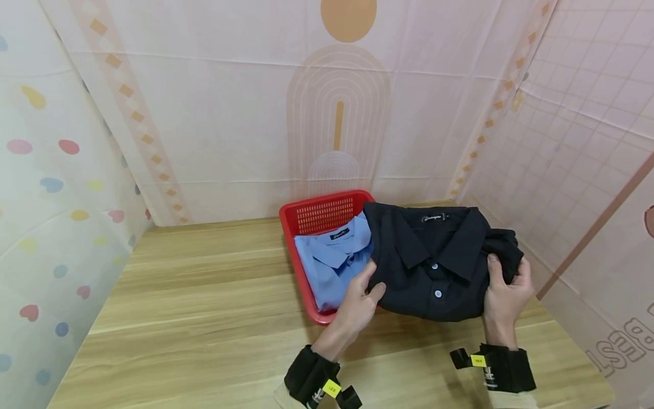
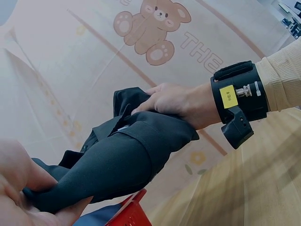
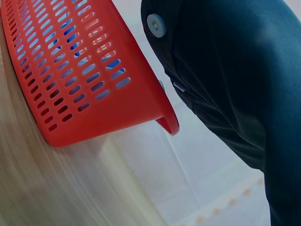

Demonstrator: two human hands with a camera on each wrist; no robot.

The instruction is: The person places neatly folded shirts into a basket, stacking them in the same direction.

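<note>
Between my two hands a folded black button-up shirt (image 1: 419,284) hangs above the wooden table, its collar and pale buttons facing up. My left hand (image 1: 359,300) pinches the shirt's left edge, the thumb on top. At the opposite edge my right hand (image 1: 506,292) grips the bunched cloth. A red plastic basket (image 1: 301,284) stands beside and partly behind the black shirt, which covers its right side. Inside the basket lies a folded blue shirt (image 1: 327,272) with its collar up. In the right wrist view the black shirt (image 3: 225,84) is apart from the basket's slotted wall (image 3: 94,117).
The wooden table (image 1: 194,307) extends left of the basket and in front of it. A printed cloth backdrop (image 1: 230,130) rises behind the table, with a dotted cloth (image 1: 61,227) on the left and a checked one (image 1: 577,113) on the right.
</note>
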